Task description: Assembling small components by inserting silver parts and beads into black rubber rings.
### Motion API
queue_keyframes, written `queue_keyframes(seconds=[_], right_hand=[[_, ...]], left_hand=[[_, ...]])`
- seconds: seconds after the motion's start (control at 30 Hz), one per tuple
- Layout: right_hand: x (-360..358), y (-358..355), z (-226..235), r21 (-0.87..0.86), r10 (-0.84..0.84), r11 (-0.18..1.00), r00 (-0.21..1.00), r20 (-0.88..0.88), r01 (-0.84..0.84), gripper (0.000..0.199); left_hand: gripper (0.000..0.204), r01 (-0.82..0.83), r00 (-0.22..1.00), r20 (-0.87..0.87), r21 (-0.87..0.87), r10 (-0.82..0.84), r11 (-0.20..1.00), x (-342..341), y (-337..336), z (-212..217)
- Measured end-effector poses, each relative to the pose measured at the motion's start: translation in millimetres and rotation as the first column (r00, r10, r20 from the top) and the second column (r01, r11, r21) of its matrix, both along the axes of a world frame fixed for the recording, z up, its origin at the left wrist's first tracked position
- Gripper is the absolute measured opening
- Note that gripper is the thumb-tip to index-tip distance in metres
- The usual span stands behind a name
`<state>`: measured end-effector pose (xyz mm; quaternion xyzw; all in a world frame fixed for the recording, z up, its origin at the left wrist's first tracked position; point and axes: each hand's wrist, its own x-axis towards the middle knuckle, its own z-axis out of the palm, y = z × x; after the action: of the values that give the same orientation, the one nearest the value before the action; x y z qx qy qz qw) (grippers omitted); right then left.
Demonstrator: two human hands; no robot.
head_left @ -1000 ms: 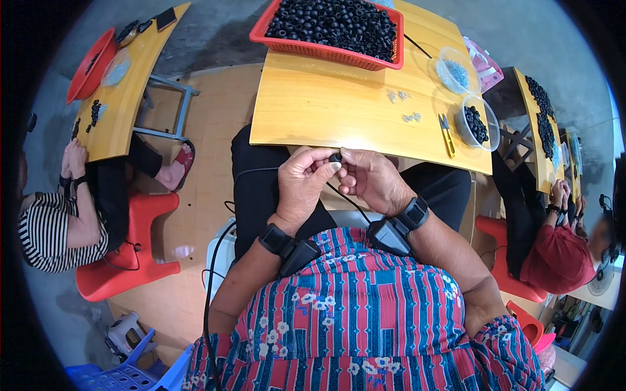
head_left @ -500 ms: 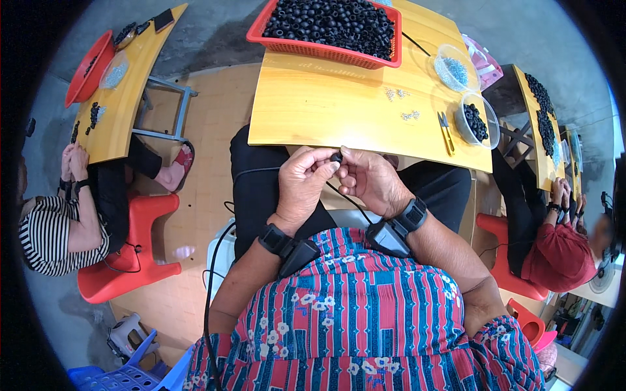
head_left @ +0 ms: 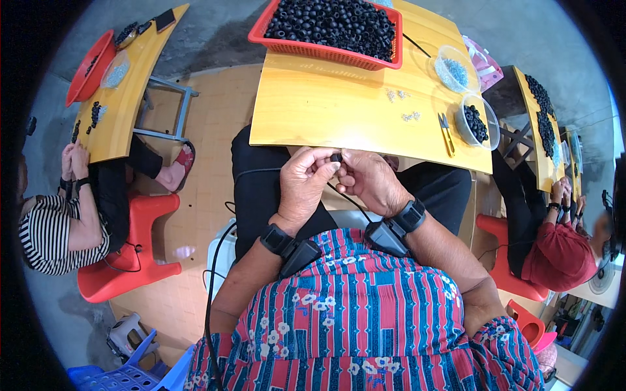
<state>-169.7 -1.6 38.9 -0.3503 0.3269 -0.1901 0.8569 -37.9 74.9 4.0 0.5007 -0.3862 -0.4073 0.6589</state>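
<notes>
Just off the near edge of the yellow table, a small black ring-like plastic part is pinched between the thumb and forefinger of my left hand. My right hand meets it from the other side, its fingers curled and its fingertips pressed close against the part. Whether anything smaller sits between the right fingertips is too small to tell. Two small heaps of tiny clear pieces lie on the table beyond my hands. Small yellow-handled scissors lie to their right.
A red basket heaped with black parts stands at the far side of the yellow table. At the right are a clear tub of black parts and a tub of pale blue pieces. People sit at tables on both sides.
My hands stay together in nearly the same spot. The black part has turned slightly between the fingertips, and my right fingers have shifted a little around it.
</notes>
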Motion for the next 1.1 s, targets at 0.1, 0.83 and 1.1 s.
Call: queue_keyframes(seconds=[0.1, 0.83, 1.1], right_hand=[[-4.5, -2.3, -11.3, -0.14, 0.059, 0.989, 0.997, 0.041, -0.053, 0.025], [-10.4, 3.4, 8.6, -0.907, -0.011, 0.386, 0.983, -0.185, -0.166, 0.016], [-13.4, 1.5, 5.5, -0.912, 0.004, 0.383, 0.988, -0.156, -0.146, 0.018]], left_hand=[[0.033, 0.134, 0.955, -0.273, 0.037, -0.118, 0.99, -1.8, 2.7, 8.5], [0.043, 0.174, 0.985, 0.013, -0.026, -0.173, 0.984, -4.8, 6.2, 14.8], [0.046, 0.246, 0.969, 0.024, 0.043, -0.248, 0.968, -2.6, 9.1, 18.8]])
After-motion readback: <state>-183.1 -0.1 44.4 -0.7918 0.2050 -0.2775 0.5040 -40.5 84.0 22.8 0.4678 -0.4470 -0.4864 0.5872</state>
